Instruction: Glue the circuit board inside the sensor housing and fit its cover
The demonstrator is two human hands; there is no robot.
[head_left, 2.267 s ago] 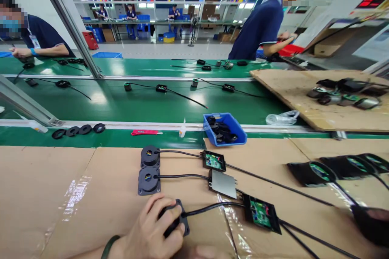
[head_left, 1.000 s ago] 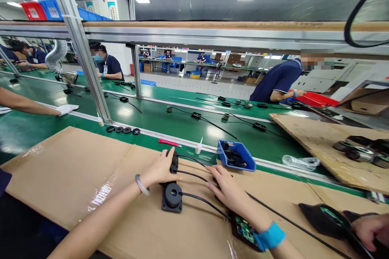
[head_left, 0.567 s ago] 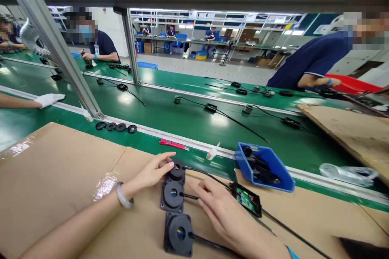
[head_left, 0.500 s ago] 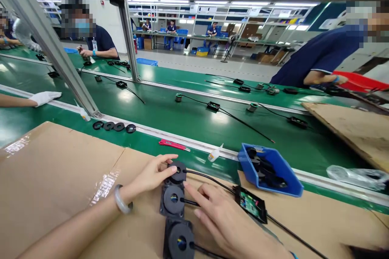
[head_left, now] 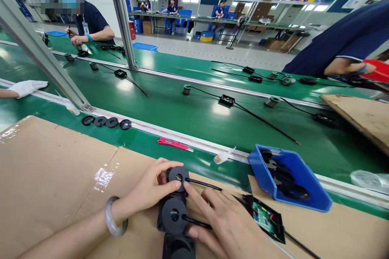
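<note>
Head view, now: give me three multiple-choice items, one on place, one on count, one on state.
1. Where is the blue bin?
A. beside the circuit board, at the cardboard's far edge
B. on the far belt
C. under the left hand

2. How many black rings lie in a row by the belt rail?
A. two
B. four
C. six

3. What is the left hand doing?
A. resting flat on bare cardboard
B. fingers around the top round black part
C. holding the red knife

Answers: 1 A, the bin's corner sits by the board. 2 B, four rings show. 3 B, thumb and fingers touch that part.
</note>
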